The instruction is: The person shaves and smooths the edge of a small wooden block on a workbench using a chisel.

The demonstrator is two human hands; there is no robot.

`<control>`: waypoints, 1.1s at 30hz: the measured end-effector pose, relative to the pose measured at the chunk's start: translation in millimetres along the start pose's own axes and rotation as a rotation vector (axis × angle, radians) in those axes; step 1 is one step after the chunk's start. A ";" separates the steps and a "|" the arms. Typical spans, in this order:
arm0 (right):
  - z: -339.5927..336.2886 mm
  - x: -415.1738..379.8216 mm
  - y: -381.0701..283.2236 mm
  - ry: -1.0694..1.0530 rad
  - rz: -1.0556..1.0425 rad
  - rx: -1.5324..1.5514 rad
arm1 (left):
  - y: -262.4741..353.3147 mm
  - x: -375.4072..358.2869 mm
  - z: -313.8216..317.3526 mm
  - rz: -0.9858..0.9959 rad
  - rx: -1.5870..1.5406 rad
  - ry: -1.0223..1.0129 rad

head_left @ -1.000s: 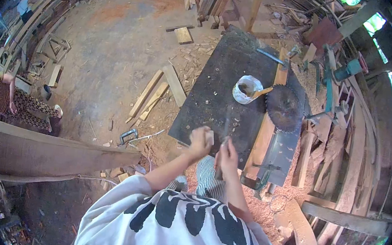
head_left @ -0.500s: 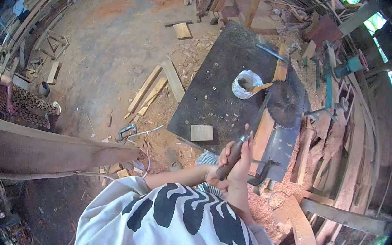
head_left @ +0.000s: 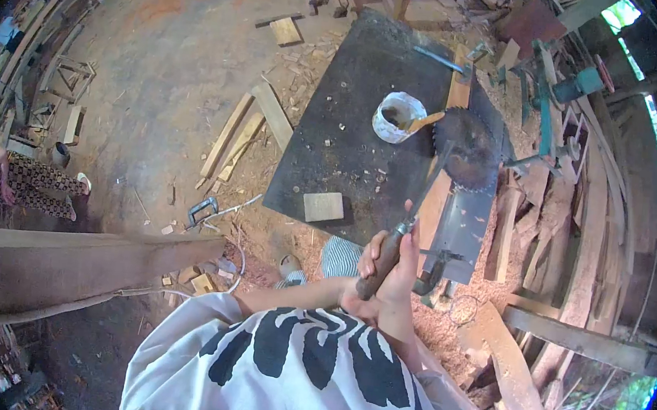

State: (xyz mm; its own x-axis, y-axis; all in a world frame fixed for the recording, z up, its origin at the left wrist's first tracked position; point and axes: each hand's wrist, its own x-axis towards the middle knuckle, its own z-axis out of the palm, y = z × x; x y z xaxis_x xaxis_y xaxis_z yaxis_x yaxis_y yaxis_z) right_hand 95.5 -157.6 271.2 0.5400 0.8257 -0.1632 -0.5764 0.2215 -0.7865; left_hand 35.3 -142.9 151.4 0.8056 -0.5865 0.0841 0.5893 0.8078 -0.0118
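A file with a thick brown wooden handle points up and away from me, its thin grey blade reaching toward the toothed circular saw blade. My right hand is closed round the handle, one finger stretched along it toward the metal. My left hand is closed at the butt end of the handle, pressed against the right; part of its fingers is hidden. In this view the file's tip overlaps the saw blade's near edge. A white tub with a wooden stick in it stands left of the saw blade.
The dark saw table carries a small wood block and scraps. A clamp grips its near edge. A thick beam juts in at left. Planks lean right; another person sits far left.
The view has shifted slightly, moving the table up and left in the picture. My hands have come slightly lower and left, still round the file; its blade now shows against the saw blade.
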 end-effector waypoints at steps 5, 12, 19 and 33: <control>-22.8 -8.4 -2.1 0.017 -0.028 0.091 | 14.4 -17.3 -13.7 0.055 -0.117 -0.030; -6.0 13.4 -6.1 -0.109 -0.048 0.149 | 3.8 -11.0 -1.3 0.107 0.664 -0.059; 3.0 8.7 -3.3 -0.190 -0.034 0.244 | 7.7 6.2 14.3 0.065 0.060 0.101; 14.2 15.2 -9.0 -0.266 -0.065 0.254 | 5.3 23.2 21.8 0.063 0.018 0.090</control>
State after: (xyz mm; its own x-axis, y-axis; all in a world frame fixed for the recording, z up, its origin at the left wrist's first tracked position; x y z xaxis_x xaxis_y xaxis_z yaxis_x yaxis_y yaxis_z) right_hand 100.2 -139.7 284.4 0.4217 0.9042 0.0685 -0.6983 0.3720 -0.6116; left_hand 55.7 -151.0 175.1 0.8435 -0.5371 -0.0061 0.5371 0.8435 0.0040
